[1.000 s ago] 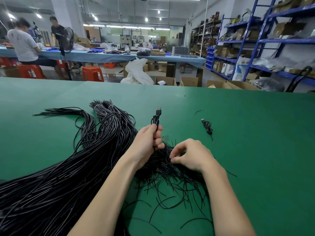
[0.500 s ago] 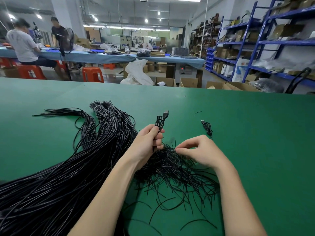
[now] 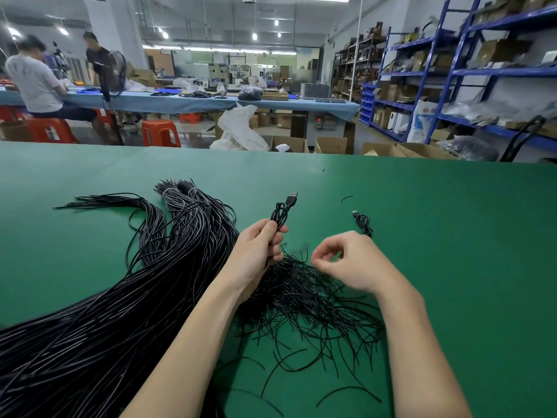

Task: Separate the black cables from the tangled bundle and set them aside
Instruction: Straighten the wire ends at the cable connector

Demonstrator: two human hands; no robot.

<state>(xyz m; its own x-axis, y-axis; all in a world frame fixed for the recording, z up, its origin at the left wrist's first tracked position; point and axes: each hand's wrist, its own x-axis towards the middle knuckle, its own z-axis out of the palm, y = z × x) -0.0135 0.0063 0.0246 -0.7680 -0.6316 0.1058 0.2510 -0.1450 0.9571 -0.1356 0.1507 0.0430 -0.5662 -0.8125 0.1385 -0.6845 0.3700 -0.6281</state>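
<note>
Pinching the coiled cable (image 3: 280, 217) plug-up, the left hand (image 3: 256, 254) holds it above the tangle (image 3: 304, 294). Right hand (image 3: 346, 263) — fingers curled, holding nothing I can see — is nearer the cable set aside (image 3: 363, 223), just beyond it.

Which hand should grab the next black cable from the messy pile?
Probably the right hand: it holds nothing and hovers just above the tangled bundle. The left hand already grips a coiled USB cable.
</note>
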